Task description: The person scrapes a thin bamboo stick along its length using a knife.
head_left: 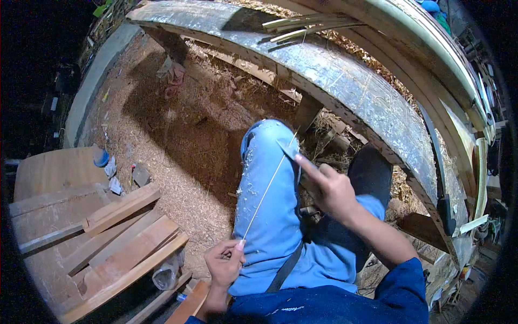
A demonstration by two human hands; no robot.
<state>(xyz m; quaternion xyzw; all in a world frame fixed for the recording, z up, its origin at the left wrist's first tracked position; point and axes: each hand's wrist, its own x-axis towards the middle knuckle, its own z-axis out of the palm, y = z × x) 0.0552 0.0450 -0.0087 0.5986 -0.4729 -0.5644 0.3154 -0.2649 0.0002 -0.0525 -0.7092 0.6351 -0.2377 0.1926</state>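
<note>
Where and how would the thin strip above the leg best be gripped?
I would pinch the strip at its near end, from the left, as the left hand does: it is slender, and a blade crosses near its far end.

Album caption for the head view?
Left hand holding a thin strip over a denim-clad leg, right hand holding a blade.

Curled shavings [178, 200] are covering the ground of what is looking like a woodworking shop. Cut boards [129, 243] are lying beside a scuffed workbench [345, 81].
</note>
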